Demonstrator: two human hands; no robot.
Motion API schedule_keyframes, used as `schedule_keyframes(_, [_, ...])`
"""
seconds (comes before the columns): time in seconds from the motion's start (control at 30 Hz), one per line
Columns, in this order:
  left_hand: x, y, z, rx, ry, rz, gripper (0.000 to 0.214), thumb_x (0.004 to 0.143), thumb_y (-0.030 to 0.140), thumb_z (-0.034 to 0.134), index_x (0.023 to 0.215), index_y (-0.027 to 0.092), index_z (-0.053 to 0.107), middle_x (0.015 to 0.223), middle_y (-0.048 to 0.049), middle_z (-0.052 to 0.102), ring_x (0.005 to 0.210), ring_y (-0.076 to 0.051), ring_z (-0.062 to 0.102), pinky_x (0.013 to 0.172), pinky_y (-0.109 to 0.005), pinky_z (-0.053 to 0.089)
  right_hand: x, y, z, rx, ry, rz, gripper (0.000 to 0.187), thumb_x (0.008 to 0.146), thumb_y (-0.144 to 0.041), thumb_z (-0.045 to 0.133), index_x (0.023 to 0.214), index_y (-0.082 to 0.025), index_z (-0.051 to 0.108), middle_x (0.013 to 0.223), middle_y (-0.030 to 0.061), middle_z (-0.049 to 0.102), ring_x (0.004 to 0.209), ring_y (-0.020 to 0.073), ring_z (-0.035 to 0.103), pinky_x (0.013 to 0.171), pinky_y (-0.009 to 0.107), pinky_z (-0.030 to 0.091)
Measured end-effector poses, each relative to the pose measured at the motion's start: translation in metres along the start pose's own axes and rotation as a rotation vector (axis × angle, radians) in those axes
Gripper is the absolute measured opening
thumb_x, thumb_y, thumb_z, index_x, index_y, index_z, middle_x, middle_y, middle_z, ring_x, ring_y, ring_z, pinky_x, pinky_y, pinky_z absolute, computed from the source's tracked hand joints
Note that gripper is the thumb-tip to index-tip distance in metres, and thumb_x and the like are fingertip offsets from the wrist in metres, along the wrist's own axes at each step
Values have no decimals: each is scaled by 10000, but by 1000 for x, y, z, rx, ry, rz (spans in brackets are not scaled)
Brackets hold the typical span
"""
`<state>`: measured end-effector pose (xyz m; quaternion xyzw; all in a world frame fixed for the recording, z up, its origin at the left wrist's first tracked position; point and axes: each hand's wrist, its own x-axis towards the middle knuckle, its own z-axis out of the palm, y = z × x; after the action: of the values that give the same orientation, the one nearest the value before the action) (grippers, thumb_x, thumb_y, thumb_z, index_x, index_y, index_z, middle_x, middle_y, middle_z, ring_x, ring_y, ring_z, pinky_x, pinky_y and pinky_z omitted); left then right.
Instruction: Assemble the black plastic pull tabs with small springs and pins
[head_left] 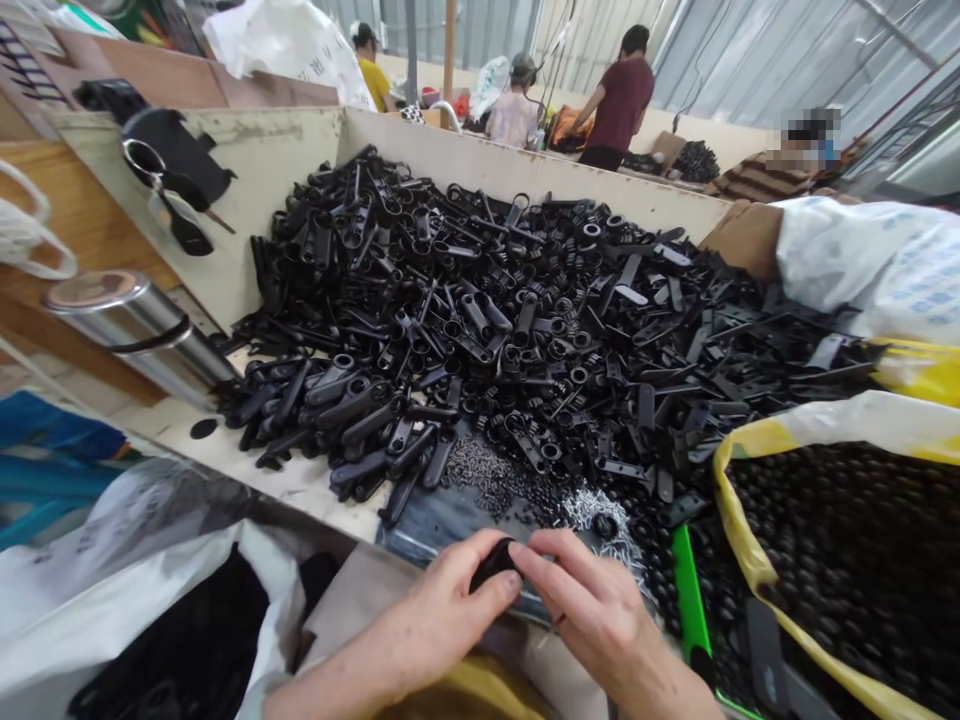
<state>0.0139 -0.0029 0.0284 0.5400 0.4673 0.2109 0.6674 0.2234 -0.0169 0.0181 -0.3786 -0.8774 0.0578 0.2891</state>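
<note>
My left hand [457,600] is closed around a small black plastic part [491,562], just in front of the worktable's near edge. The fingers of my right hand [592,600] are bent together and their tips meet the part's right end. Anything pinched between those fingertips is hidden. Just beyond my hands lie a heap of silver screws [600,515] and a spread of small grey metal pieces [480,470]. A large pile of black plastic parts [450,290], mostly long levers and rings, covers the table behind them.
A steel flask [142,320] leans at the left, near hanging keys [180,215]. A white sack [262,590] of black parts sits lower left. At right, a yellow-edged bag [739,510] of black pieces stands by a green strip [690,590]. Several people [619,100] are in the background.
</note>
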Motion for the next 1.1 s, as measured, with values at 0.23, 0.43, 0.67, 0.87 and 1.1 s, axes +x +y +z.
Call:
schedule_keyframes(0.23, [-8,-5,4,181,100,-33,316,981,375,547,1215,250,718,1194,-100,749,1144,-314,627,977,-398,429,3,0,-3,73,-40,7,361,1029,-53,436,1229,-182,707,977,101,745,734,170,746,560,218,578])
schedule_keyframes(0.43, [-19,17,-3,114,-52,36,305,986,310,541,1210,268,744,913,-40,767,943,-260,667,853,-332,478,-2,-8,-5,344,123,260,305,1024,-226,639,1320,-291,671,944,39,664,610,129,642,514,205,549])
schedule_keyframes(0.67, [-22,-14,-7,284,7,136,365,1003,296,564,1326,308,733,1301,-106,744,1183,-346,655,1040,-406,460,-25,-33,39,506,287,536,201,1000,-354,683,1175,-274,742,776,-2,701,590,152,642,605,226,581])
schedule_keyframes(0.87, [-16,-28,-8,417,107,141,410,1007,259,523,1390,257,671,1345,-147,704,1248,-374,603,1100,-489,386,-9,-32,48,647,264,698,281,938,-303,712,1205,-249,781,807,-5,692,546,127,564,545,227,529])
schedule_keyframes(1.1, [-19,-20,-13,-141,22,-139,457,888,451,691,1252,186,608,777,20,593,691,-169,509,676,-301,411,20,-22,32,707,166,488,240,947,-187,653,1112,-246,817,987,58,752,648,132,617,574,235,498])
